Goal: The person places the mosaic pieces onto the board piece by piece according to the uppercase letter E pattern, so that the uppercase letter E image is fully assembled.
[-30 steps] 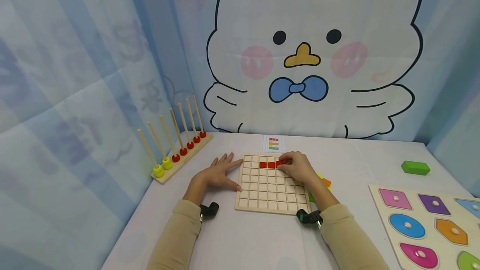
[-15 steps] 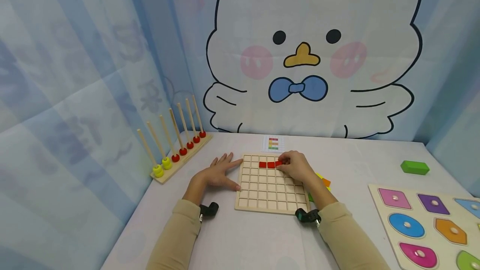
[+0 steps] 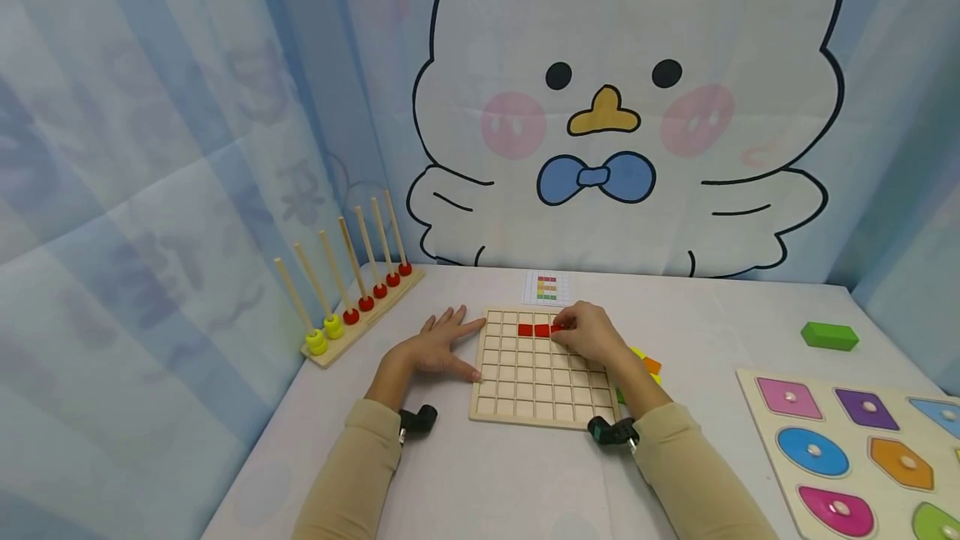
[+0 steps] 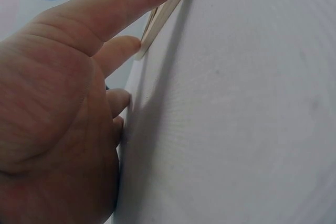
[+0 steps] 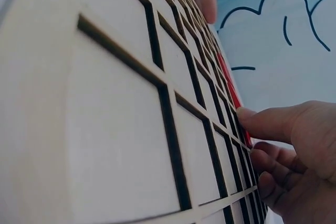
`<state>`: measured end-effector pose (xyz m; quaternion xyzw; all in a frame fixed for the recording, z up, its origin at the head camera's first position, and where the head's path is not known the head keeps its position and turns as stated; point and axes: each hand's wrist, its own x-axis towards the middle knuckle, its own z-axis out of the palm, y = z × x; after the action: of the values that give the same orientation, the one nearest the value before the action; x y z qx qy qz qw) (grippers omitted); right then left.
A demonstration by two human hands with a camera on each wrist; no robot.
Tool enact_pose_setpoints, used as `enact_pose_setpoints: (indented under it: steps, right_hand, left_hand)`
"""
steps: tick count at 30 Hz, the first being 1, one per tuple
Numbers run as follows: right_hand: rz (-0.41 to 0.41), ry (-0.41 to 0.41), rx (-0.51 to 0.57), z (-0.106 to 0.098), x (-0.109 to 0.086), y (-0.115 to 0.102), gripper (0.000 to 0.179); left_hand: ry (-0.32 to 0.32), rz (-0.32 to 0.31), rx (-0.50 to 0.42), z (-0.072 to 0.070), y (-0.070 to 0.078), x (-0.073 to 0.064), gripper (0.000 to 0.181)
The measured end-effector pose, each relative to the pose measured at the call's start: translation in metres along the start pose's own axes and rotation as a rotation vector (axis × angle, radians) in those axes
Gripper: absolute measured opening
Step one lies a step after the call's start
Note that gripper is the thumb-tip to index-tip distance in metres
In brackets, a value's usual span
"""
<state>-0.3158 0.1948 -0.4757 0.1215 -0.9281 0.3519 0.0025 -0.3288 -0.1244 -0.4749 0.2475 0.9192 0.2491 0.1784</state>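
A wooden grid board [image 3: 525,390] lies on the table, with two red square tiles [image 3: 533,330] side by side in its second row from the back. At the right end of that row, my right hand [image 3: 592,333] pinches a third red tile [image 3: 555,328] low at its cell, and the fingers partly cover it. The right wrist view has the thumb and curled fingers on either side of the red tile [image 5: 247,139]. My left hand [image 3: 435,348] is spread flat on the table, its index finger and thumb reaching the board's left edge [image 4: 167,11].
Behind the board lies a pattern card [image 3: 547,287]. Orange [image 3: 652,365], yellow and green tiles are partly hidden by the right forearm. A peg stand with beads [image 3: 360,319] is at left; a shape puzzle board [image 3: 847,407] and a green block [image 3: 829,336] are at right.
My right hand has shifted slightly left with the third red tile, which now sits closer to its neighbour. The left hand and the board have stayed put.
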Motion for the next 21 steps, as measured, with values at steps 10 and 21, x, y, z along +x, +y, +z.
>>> enact_pose_setpoints:
  steps: [10, 21]
  right_hand:
    - [0.018, -0.008, 0.012, -0.0005, -0.0001, -0.0019, 0.022]
    - [0.011, -0.005, 0.013, -0.0005, -0.0006, -0.0033, 0.019]
  left_hand:
    - [-0.001, -0.007, 0.011, 0.0006, -0.0008, 0.0001, 0.106]
    - [-0.002, -0.005, 0.011, 0.0002, -0.0007, 0.0004, 0.106]
